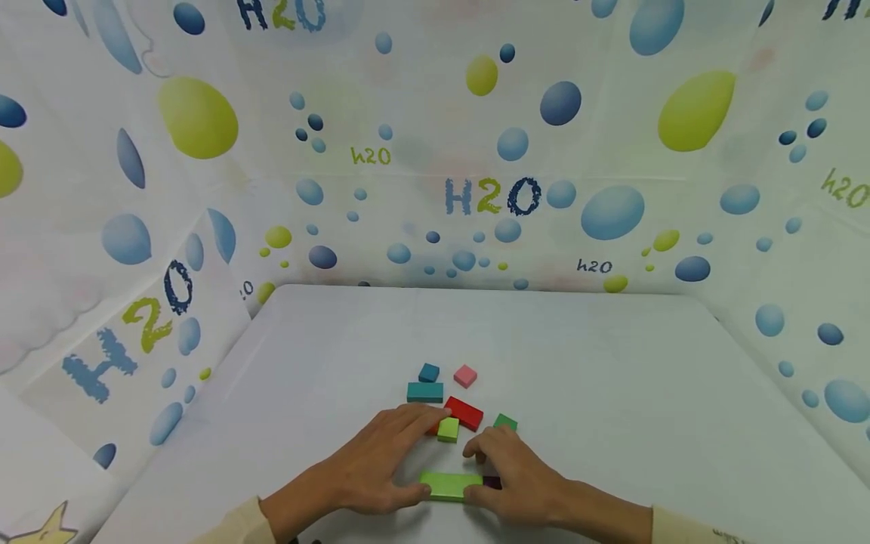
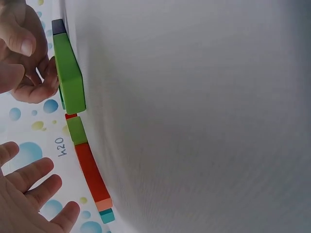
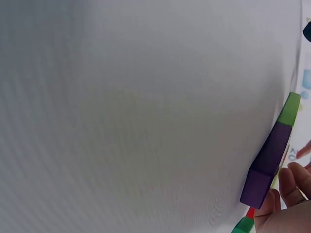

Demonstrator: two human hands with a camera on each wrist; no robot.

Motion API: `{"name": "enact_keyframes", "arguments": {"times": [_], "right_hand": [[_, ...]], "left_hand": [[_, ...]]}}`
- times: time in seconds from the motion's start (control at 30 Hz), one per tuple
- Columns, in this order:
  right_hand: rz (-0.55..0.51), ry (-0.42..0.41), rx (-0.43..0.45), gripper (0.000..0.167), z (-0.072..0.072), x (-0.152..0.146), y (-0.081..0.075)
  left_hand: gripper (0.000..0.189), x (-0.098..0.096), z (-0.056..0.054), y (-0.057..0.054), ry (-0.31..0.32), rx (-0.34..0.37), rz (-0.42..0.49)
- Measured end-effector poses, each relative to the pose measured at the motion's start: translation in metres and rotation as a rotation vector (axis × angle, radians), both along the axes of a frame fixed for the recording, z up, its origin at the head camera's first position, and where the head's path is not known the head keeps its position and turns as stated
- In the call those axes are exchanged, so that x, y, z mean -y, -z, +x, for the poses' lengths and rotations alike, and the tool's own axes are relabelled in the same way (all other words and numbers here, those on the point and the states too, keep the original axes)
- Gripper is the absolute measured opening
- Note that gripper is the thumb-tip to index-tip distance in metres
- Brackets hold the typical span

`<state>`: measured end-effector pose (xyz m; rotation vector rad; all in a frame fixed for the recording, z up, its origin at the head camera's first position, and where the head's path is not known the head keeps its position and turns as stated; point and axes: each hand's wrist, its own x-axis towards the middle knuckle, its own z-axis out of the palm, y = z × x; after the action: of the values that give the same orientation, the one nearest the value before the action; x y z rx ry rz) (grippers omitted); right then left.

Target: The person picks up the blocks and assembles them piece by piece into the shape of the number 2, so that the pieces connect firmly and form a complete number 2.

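The left hand (image 1: 377,465) is holding its fingers wide, thumb resting at the long lime-green, wooden-looking block (image 1: 445,487), which is lying on the white tabletop (image 1: 612,363), seemingly end to end with a dark purple rectangular block (image 3: 264,167). The right hand's (image 1: 522,477) fingers are sitting curled there, perhaps gripping; I cannot tell. Uneven thumb pressure could be skewing these 2 apart.
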<state>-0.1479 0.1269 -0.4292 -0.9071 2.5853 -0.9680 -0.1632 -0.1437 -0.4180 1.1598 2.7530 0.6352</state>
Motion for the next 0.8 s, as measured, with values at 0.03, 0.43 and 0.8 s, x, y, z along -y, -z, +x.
{"name": "enact_keyframes", "arguments": {"times": [0.03, 0.43, 0.8], "right_hand": [[0.001, 0.009, -0.002, 0.035, -0.002, 0.000, 0.000], [0.060, 0.098, -0.060, 0.034, -0.025, -0.008, -0.004], [0.142, 0.143, -0.267, 0.031, -0.073, -0.024, 0.005]], "left_hand": [[0.086, -0.001, -0.001, 0.000, 0.000, -0.002, 0.005], [0.095, -0.016, -0.015, -0.002, -0.118, 0.078, 0.050], [0.089, -0.041, -0.042, 0.003, -0.210, 0.044, 0.081]]}}
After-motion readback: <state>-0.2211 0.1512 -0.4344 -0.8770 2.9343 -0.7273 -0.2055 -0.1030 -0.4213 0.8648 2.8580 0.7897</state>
